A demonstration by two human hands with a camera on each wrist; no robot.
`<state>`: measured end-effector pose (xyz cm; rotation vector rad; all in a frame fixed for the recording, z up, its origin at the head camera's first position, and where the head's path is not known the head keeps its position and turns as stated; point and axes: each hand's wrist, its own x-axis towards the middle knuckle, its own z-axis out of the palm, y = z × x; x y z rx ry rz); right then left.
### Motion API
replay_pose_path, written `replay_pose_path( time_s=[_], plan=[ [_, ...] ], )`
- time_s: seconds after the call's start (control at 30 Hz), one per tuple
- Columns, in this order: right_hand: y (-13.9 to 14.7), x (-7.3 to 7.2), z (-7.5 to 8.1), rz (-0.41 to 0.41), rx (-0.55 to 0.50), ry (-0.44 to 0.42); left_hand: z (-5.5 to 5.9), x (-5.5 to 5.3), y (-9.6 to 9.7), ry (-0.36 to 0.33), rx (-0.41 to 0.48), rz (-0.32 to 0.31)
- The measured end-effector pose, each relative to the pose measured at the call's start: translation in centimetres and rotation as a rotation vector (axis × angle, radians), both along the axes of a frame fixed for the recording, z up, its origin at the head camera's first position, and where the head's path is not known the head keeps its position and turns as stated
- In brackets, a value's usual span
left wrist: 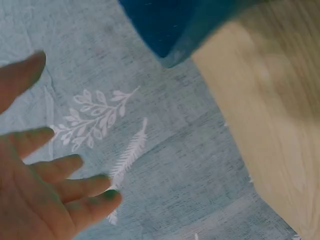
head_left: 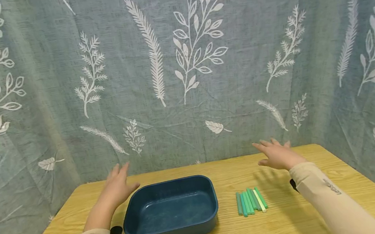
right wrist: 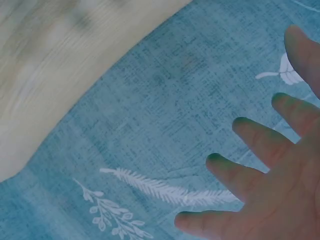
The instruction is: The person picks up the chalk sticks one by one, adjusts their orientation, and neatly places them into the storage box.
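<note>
My left hand (head_left: 116,188) is held up just left of a dark blue rectangular tub (head_left: 173,232), its fingers spread and holding nothing. In the left wrist view the same hand (left wrist: 45,185) shows a bare palm, with a corner of the tub (left wrist: 172,30) above it. My right hand (head_left: 277,156) hovers over the table's right part, fingers apart and nothing in the palm (right wrist: 280,175). Several chalk-like sticks (head_left: 249,202) in greens, teal and pale yellow lie side by side on the table, between the tub and my right forearm.
The wooden table (head_left: 234,165) has a far edge against a grey-blue curtain (head_left: 182,133) with white leaf prints, which also hangs along both sides. A black strap is on each wrist, at the cuff of a beige sleeve (head_left: 324,194).
</note>
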<state>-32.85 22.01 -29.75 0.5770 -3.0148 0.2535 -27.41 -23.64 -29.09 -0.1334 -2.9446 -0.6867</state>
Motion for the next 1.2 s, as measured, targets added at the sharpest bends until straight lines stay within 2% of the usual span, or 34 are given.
replay_pose_path(
  time_s=[0.1, 0.17, 0.23, 0.3, 0.5, 0.57, 0.63, 0.77, 0.9, 1.1, 1.2],
  plan=[
    [0.1, 0.0, -0.1, 0.023, -0.033, 0.023, -0.4, 0.0, -0.5, -0.005, 0.013, 0.028],
    [0.2, 0.0, -0.1, 0.038, -0.077, 0.032, -0.9, 0.1, -0.9, -0.010, 0.064, 0.048],
    [0.2, 0.0, -0.3, 0.050, -0.127, 0.031, -1.6, 0.2, -1.4, -0.011, 0.155, 0.071],
    [0.1, 0.0, -0.6, 0.059, -0.179, 0.020, -2.6, 0.7, -2.0, -0.024, 0.308, 0.085],
    [0.6, 0.4, -1.9, 0.016, -0.387, -0.067, -5.0, 1.9, -2.9, -0.095, 0.876, 0.092],
    [0.9, 0.8, -2.3, -0.012, -0.470, -0.103, -5.6, 2.2, -2.8, -0.098, 0.993, 0.100],
    [1.2, 1.0, -2.6, -0.047, -0.548, -0.137, -6.3, 2.5, -2.6, -0.094, 1.068, 0.115],
    [1.9, 1.7, -3.2, -0.132, -0.704, -0.261, -7.4, 2.8, -1.6, -0.109, 1.187, 0.124],
    [2.3, 2.3, -3.6, -0.193, -0.809, -0.401, -7.9, 2.8, -0.6, -0.136, 1.244, 0.110],
    [1.8, 2.5, -4.4, -0.209, -0.934, -0.577, -7.7, 2.8, -0.3, -0.130, 1.243, 0.160],
    [1.5, 2.3, -4.9, -0.231, -0.967, -0.638, -7.6, 2.8, -0.3, -0.134, 1.242, 0.157]
  ],
)
